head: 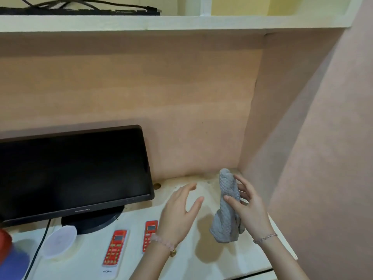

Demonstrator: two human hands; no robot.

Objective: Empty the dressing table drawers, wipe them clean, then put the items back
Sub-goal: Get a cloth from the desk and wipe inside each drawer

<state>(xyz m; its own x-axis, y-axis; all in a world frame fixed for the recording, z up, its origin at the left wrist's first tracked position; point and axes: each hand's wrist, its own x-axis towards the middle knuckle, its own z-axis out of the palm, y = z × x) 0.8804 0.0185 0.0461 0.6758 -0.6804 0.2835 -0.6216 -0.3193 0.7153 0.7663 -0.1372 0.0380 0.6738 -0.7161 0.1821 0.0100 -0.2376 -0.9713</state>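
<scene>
A grey textured cloth (227, 207) hangs bunched above the white table top (201, 255) near the right corner. My right hand (248, 207) holds it, thumb across its front and fingers behind. To the left of the cloth my left hand (179, 211) hovers over the table with its fingers straight and spread, holding nothing. No drawer is in view.
A black monitor (70, 172) on a round stand fills the left. In front of it lie two red remotes (115, 247) (149, 233), a white oval lid (59, 241), and red and blue objects at the left edge. Pink walls close in behind and at right; a shelf hangs overhead.
</scene>
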